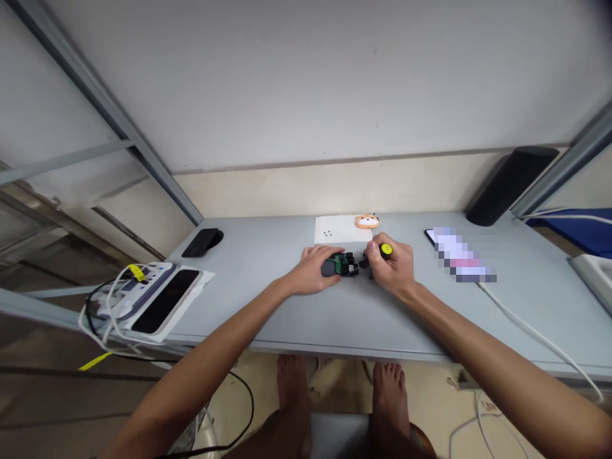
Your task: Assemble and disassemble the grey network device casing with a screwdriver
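Note:
My left hand (pixel 315 269) is closed around the left end of a small black device (pixel 340 263) with a green circuit board showing, low over the grey desk. Wrapped in the fingers of my right hand (pixel 393 264) is a screwdriver (pixel 386 250) with a black handle and a yellow end cap. Its thin shaft points left to the device's right end; whether the tip touches a screw is too small to tell. Behind the hands lies a white paper sheet (pixel 340 227) with several tiny dark screws (pixel 327 233) on it.
An orange animal-faced case (pixel 367 221) sits on the paper's right end. A lit phone (pixel 459 255) with a white cable lies to the right, before a black cylinder (pixel 511 185). At left are a black object (pixel 203 242), a dark-screened phone (pixel 166 301) and a power strip (pixel 148 287).

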